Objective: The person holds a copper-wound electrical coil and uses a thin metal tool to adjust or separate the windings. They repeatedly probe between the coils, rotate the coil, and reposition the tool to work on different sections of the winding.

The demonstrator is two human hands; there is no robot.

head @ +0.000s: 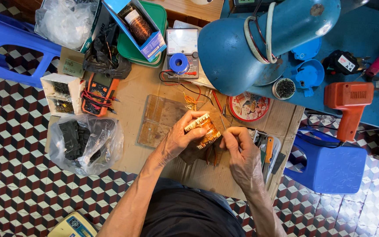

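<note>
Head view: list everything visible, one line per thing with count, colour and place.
wound coil: 1, copper-orange, held over the table centre
desk lamp: 1, blue, above the coil
low table: 1, brown cardboard-covered, centre
multimeter: 1, orange-black, table left
analogue meter: 1, white-faced, table top
solder spool: 1, blue, on the analogue meter
round tin lid: 1, red-white, right of centre
plastic bag of black parts: 1, clear, table left edge
drill-shaped tool: 1, orange-red, right
stools: 2, blue, right and top left
floor: checkered red, white and black
left hand: grip closed on the coil
right hand: fingertips pinched at the coil's right side
</note>
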